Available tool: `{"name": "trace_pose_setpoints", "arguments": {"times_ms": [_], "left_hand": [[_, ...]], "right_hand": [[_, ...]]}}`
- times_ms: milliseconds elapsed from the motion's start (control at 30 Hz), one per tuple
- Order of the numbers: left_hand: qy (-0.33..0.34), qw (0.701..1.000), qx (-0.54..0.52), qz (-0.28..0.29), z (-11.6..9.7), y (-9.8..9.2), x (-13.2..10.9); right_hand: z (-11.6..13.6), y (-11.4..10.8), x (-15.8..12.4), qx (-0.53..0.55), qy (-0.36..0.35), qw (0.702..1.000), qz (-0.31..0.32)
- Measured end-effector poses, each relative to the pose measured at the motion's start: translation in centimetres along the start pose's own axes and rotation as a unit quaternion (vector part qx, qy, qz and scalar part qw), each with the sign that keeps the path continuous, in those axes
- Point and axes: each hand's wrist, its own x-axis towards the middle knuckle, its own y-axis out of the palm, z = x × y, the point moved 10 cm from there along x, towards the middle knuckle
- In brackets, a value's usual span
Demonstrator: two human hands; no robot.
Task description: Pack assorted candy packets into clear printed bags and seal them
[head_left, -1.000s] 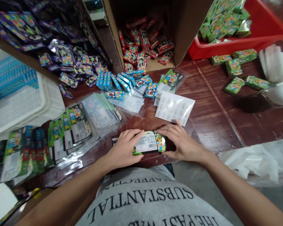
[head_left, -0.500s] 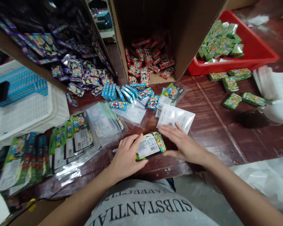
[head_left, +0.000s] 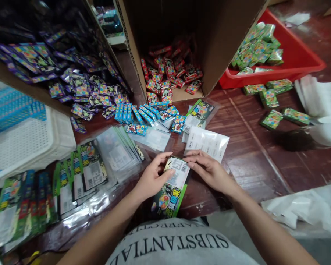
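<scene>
A printed green and black package (head_left: 171,198) with a white barcode label lies before me, its lettered end toward my body. My left hand (head_left: 153,177) grips its left side, thumb on top of the label. At its upper right corner, my right hand (head_left: 209,170) presses with its fingertips, the fingers bent together. Just above the right hand lies a white sheet of small printed labels (head_left: 207,142). Whatever is inside the package is hidden. Blue small boxes (head_left: 147,115) and clear sleeves (head_left: 153,138) lie farther up the table.
Cartons of purple packs (head_left: 85,88) and red packs (head_left: 165,79) stand at the back. A red tray (head_left: 300,62) with green packs is at right, a white basket (head_left: 22,147) at left. Flat printed bags (head_left: 91,165) are fanned out at left; loose green boxes (head_left: 273,118) lie at right.
The package has turned from lying sideways to pointing toward my body, showing its lettered end. My right hand has come in to its upper corner. The view has shifted slightly.
</scene>
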Motion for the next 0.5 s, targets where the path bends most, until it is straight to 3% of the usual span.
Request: {"name": "trace_pose_setpoints", "arguments": {"times_ms": [133, 200, 300, 400, 500], "left_hand": [[0.006, 0.997, -0.041, -0.069, -0.6, -1.9, 0.7], [0.007, 0.997, -0.049, -0.067, -0.7, -1.8, 1.0], [-0.011, 0.998, -0.027, -0.050, -0.4, -1.6, 1.2], [0.003, 0.997, 0.014, -0.072, -0.8, -2.8, 1.4], [0.005, 0.996, 0.011, -0.090, -1.3, -3.7, 1.8]], "right_hand": [[-1.9, 1.1, -0.7, 0.143, 0.066, 0.985, -0.072], [-2.6, 1.6, -0.9, 0.185, 0.088, 0.973, -0.102], [-2.8, 2.1, -0.6, 0.173, 0.108, 0.974, -0.098], [-2.6, 2.3, -0.2, 0.152, 0.108, 0.980, -0.067], [-2.0, 1.8, 0.2, 0.145, 0.083, 0.983, -0.081]]}}
